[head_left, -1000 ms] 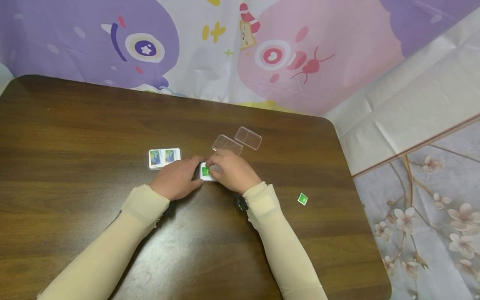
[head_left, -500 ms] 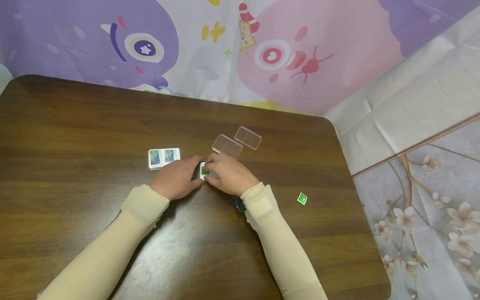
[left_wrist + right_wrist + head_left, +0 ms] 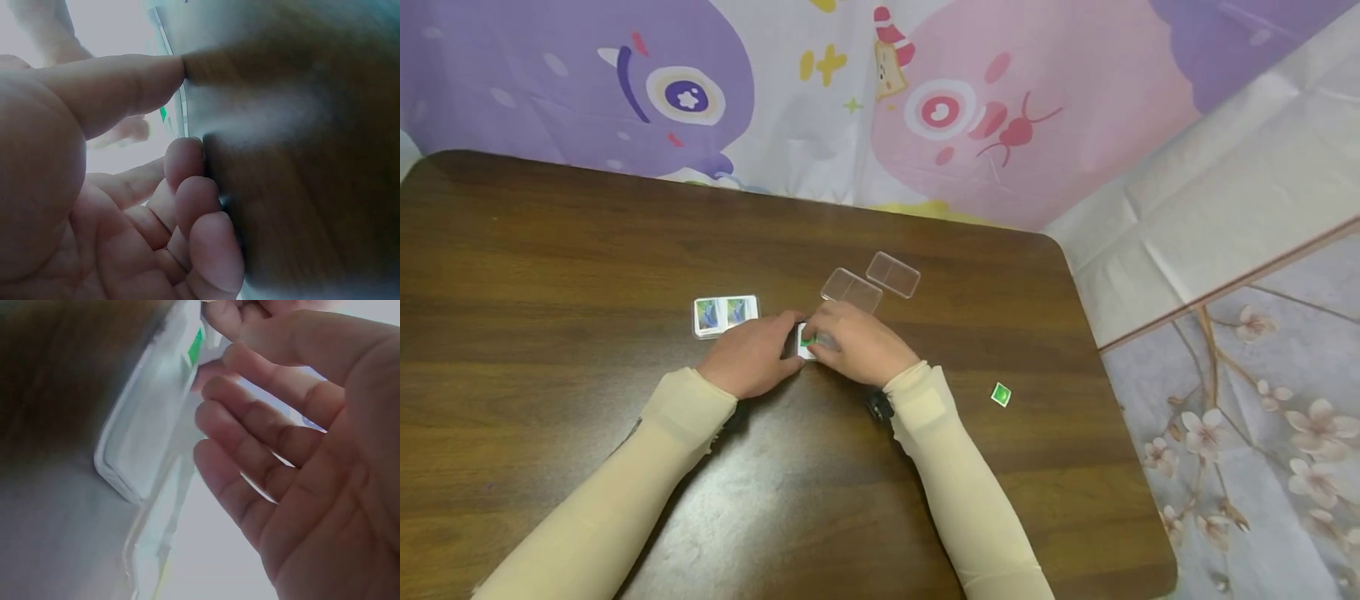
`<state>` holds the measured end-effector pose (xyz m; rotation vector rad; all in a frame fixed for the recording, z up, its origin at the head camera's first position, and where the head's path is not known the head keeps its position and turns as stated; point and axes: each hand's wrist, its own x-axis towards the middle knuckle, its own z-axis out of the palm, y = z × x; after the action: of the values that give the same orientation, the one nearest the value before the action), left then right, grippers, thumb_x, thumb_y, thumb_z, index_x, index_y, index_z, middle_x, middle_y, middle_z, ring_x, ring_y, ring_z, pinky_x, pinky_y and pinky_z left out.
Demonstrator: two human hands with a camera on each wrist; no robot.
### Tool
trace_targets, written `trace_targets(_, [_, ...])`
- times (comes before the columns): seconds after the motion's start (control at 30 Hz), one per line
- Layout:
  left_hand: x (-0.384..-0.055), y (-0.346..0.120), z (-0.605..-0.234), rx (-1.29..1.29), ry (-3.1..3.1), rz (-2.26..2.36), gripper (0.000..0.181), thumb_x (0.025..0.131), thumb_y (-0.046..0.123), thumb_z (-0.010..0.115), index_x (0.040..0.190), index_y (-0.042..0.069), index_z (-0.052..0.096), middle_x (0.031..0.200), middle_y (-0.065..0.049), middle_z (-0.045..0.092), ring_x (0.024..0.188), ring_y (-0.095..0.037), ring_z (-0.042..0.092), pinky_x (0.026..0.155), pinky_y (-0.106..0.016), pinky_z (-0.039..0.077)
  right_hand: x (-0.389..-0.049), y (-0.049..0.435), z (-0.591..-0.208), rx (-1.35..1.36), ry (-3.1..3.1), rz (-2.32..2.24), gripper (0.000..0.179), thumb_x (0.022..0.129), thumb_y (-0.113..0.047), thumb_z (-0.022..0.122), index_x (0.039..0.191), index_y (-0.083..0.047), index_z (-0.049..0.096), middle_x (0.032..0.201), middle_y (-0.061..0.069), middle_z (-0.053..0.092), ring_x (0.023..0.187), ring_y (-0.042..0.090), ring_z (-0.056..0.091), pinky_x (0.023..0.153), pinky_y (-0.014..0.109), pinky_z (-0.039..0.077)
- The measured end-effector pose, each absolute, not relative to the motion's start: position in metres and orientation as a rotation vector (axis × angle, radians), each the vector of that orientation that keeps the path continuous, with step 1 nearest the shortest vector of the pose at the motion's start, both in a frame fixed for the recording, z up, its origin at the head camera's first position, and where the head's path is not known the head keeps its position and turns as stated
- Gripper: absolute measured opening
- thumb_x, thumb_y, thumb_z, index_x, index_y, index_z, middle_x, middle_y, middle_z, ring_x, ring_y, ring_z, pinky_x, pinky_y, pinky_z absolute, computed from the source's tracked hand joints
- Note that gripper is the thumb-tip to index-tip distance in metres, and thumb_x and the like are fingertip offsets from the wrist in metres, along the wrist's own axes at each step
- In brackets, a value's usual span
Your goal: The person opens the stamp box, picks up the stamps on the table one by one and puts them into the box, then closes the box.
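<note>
My left hand (image 3: 752, 358) grips the left end of a small clear plastic case (image 3: 147, 431), thumb at its near edge and fingertips at its far edge. Inside the case's left part lies a green square card (image 3: 195, 347) with a white border. My right hand (image 3: 865, 346) reaches over the case, and its thumb and index fingertips hold the green card by opposite sides. The right hand's other fingers are bent and free of the case, as the right wrist view shows. Most of the case is hidden under the hands in the head view.
A clear case with two blue-green pictures (image 3: 724, 315) lies left of the hands. Behind them are two transparent lids (image 3: 852, 290), (image 3: 893, 275), each with a dividing line. Another green card (image 3: 1001, 394) lies to the right on the brown wooden table (image 3: 587, 250).
My right hand has shifted slightly left, its fingertips coming further over the green card and covering more of it. The left hand has kept its grip on the case.
</note>
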<state>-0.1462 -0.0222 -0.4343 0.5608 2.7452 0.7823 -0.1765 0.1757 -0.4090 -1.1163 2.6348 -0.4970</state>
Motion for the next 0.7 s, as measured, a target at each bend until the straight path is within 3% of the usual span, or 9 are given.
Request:
trace_targets(0.13, [-0.146, -0.022, -0.435, 0.569, 2.753, 0.785, 0.058, 0.097, 0.026, 0.069, 0.145, -0.001, 0.05, 0.129, -0.021, 0.067, 0.102, -0.034, 0.067, 0.088, -0.052, 0.052, -0.178, 0.183, -0.404, -1.08, 2.67, -0.543, 0.019, 0.102, -0.018, 0.064, 0.117, -0.011, 0.073, 0.122, 0.003, 0.068, 0.126, 0.022, 0.057, 0.11, 0.034, 0.043])
trace_targets(0.27, [-0.146, -0.021, -0.436, 0.579, 2.764, 0.81, 0.055, 0.096, 0.023, 0.071, 0.142, 0.0, 0.052, 0.12, -0.018, 0.07, 0.094, -0.03, 0.067, 0.083, -0.049, 0.052, -0.179, 0.194, -0.399, -1.046, 2.732, -0.6, 0.017, 0.101, -0.017, 0.066, 0.115, -0.009, 0.073, 0.115, 0.002, 0.068, 0.109, 0.017, 0.061, 0.098, 0.033, 0.049])
trace_targets(0.37, [-0.145, -0.021, -0.435, 0.572, 2.763, 0.825, 0.056, 0.095, 0.023, 0.072, 0.141, -0.001, 0.052, 0.116, -0.018, 0.07, 0.088, -0.028, 0.065, 0.08, -0.048, 0.051, -0.182, 0.204, -0.397, -0.987, 2.773, -0.628, 0.017, 0.1, -0.016, 0.068, 0.114, -0.008, 0.073, 0.114, 0.003, 0.069, 0.105, 0.017, 0.062, 0.095, 0.033, 0.05])
trace_targets(0.6, [-0.144, -0.022, -0.431, 0.544, 2.734, 0.791, 0.061, 0.097, 0.026, 0.069, 0.148, -0.001, 0.048, 0.138, -0.023, 0.063, 0.117, -0.04, 0.065, 0.098, -0.055, 0.049, -0.188, 0.248, -0.392, -0.695, 2.859, -0.596, 0.019, 0.099, -0.017, 0.069, 0.116, -0.008, 0.072, 0.114, 0.004, 0.07, 0.104, 0.02, 0.064, 0.095, 0.037, 0.052])
trace_targets(0.7, [-0.144, -0.022, -0.43, 0.546, 2.729, 0.783, 0.062, 0.098, 0.027, 0.068, 0.149, -0.001, 0.047, 0.14, -0.023, 0.061, 0.12, -0.041, 0.063, 0.1, -0.056, 0.048, -0.192, 0.273, -0.392, -0.589, 2.874, -0.577, 0.018, 0.099, -0.017, 0.069, 0.114, -0.008, 0.071, 0.112, 0.004, 0.07, 0.102, 0.02, 0.064, 0.093, 0.039, 0.053])
